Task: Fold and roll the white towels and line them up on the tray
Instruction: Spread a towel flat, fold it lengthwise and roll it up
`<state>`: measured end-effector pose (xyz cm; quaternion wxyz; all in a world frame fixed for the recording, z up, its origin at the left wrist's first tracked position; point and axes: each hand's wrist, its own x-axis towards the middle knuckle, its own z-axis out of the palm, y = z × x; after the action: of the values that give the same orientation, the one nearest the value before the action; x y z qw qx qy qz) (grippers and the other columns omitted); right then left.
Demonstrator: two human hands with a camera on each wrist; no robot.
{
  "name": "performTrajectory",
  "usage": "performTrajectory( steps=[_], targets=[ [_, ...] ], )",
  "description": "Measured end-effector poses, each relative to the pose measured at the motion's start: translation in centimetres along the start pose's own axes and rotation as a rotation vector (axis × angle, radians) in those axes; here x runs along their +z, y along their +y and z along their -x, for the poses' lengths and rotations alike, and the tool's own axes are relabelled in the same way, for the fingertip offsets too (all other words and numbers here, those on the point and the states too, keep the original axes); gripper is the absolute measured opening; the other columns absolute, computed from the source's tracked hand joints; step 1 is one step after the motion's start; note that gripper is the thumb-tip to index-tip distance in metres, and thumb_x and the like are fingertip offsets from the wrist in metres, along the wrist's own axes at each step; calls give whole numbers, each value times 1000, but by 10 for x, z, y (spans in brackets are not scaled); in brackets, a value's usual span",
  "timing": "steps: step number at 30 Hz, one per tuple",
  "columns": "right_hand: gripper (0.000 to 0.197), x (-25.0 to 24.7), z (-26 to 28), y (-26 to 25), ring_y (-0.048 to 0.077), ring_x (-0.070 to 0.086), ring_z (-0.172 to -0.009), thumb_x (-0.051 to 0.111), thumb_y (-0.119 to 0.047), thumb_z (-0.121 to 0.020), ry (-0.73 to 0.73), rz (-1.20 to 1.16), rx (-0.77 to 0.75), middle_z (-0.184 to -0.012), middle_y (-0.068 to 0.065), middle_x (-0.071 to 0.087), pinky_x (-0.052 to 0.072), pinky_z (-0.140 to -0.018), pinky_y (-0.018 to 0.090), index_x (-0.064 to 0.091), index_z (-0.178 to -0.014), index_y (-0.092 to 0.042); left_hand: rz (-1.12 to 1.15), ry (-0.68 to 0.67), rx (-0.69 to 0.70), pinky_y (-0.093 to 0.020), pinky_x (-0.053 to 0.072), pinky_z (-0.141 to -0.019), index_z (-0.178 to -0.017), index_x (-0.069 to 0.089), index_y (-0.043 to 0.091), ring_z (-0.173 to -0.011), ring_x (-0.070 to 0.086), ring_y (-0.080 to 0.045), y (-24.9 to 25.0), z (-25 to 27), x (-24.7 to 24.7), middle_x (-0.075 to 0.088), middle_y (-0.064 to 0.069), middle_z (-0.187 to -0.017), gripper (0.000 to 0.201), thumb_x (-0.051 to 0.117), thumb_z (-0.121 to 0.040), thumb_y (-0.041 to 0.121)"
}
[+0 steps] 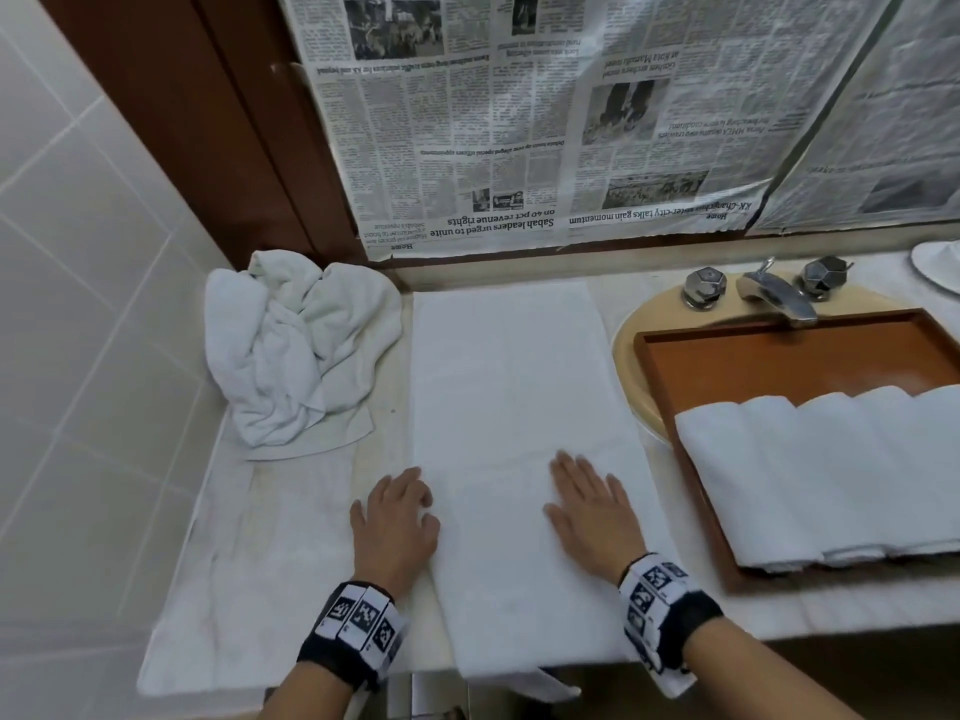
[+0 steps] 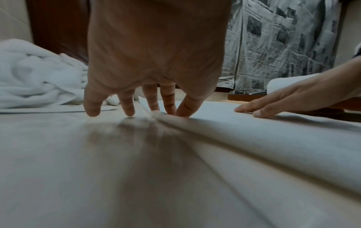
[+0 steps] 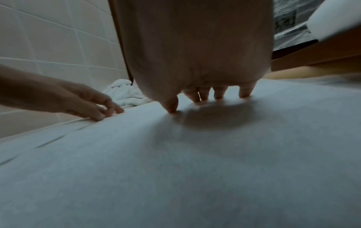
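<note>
A long folded towel (image 1: 519, 433) lies flat along the bench (image 1: 291, 537), between a crumpled pile of towels (image 1: 296, 350) at the back left and the wooden tray (image 1: 779, 366) on the right. The tray sits over the sink (image 1: 631, 335), and rolled towels (image 1: 831, 475) are lined up side by side along its near half. The right hand (image 1: 589, 514) presses flat on the folded towel, fingers straight. The left hand (image 1: 395, 522) rests at the towel's left edge, fingers relaxed, fingertips (image 2: 183, 111) touching the fold, gripping nothing
</note>
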<state>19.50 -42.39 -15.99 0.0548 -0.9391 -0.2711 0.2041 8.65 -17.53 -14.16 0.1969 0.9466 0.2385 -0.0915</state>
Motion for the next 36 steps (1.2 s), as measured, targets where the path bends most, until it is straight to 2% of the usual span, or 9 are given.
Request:
performTrajectory(
  steps=[4, 10, 12, 15, 17, 22, 29, 33, 36],
  targets=[
    [90, 3, 6, -20, 14, -6, -152, -17, -51, -77, 64, -32, 83, -165, -6, -8, -1, -121, 42, 3, -158, -19, 21, 21, 52, -51, 26, -114, -112, 60, 26, -145, 28, -20, -14, 19, 4, 36, 10, -156, 25, 55, -87, 26],
    [71, 46, 41, -78, 14, -8, -151, 2, -57, -93, 149, -83, -9, -163, -12, -8, -5, -121, 44, 4, -158, -27, -21, -21, 289, -53, 11, -120, -115, 60, 27, -149, 21, -16, 3, 54, 24, 40, 12, -152, 26, 46, -97, 38],
    [67, 59, 43, -83, 14, -6, -151, 6, -56, -97, 185, -67, 17, -163, -12, -6, -5, -120, 45, 6, -158, -29, -36, 7, 310, -55, 18, -117, -106, 65, 27, -142, 34, -20, -1, 56, 24, 51, 11, -143, 25, 47, -95, 40],
    [64, 64, 41, -84, 17, 7, -151, 12, -54, -100, 223, -38, 51, -164, -10, 6, 0, -118, 47, 16, -157, -28, -99, 98, 317, -53, 33, -105, -94, 69, 29, -113, 53, -23, -14, 54, 22, 64, 12, -114, 26, 49, -91, 45],
    [64, 65, 42, -85, 17, 8, -151, 12, -54, -99, 224, -27, 58, -164, -10, 7, 0, -118, 47, 16, -157, -28, -136, 90, 311, -46, 33, -99, -97, 67, 32, -103, 50, -22, -22, 57, 20, 62, 11, -105, 27, 47, -93, 50],
    [63, 65, 43, -89, 18, 11, -151, 15, -54, -100, 233, -40, 69, -164, -9, 11, 3, -118, 48, 19, -157, -27, -109, 21, 258, -40, 28, -91, -102, 59, 36, -105, 42, -20, -35, 63, 13, 49, 10, -106, 32, 46, -89, 62],
    [69, 56, 47, -94, 18, -3, -152, 5, -52, -95, 216, -96, 9, -165, -8, 0, -4, -119, 49, 10, -158, -23, -15, -39, 368, -36, 32, -87, -105, 61, 33, -109, 39, -19, -30, 73, 16, 47, 16, -123, 19, 51, -88, 36],
    [61, 72, 68, -108, 16, 0, -152, 13, -47, -101, 201, -104, -66, -165, -8, 5, 4, -121, 52, 13, -157, -24, 18, -82, 353, -36, 32, -83, -102, 63, 30, -105, 44, -18, -23, 78, 19, 54, 14, -112, 17, 53, -89, 35],
    [60, 84, 72, -108, 16, 0, -152, 17, -48, -103, 204, -70, -77, -165, -8, 5, -1, -120, 49, 12, -157, -25, 32, -121, 351, -36, 31, -82, -102, 60, 32, -96, 44, -16, -23, 81, 20, 52, 14, -94, 19, 51, -92, 44]
  ],
)
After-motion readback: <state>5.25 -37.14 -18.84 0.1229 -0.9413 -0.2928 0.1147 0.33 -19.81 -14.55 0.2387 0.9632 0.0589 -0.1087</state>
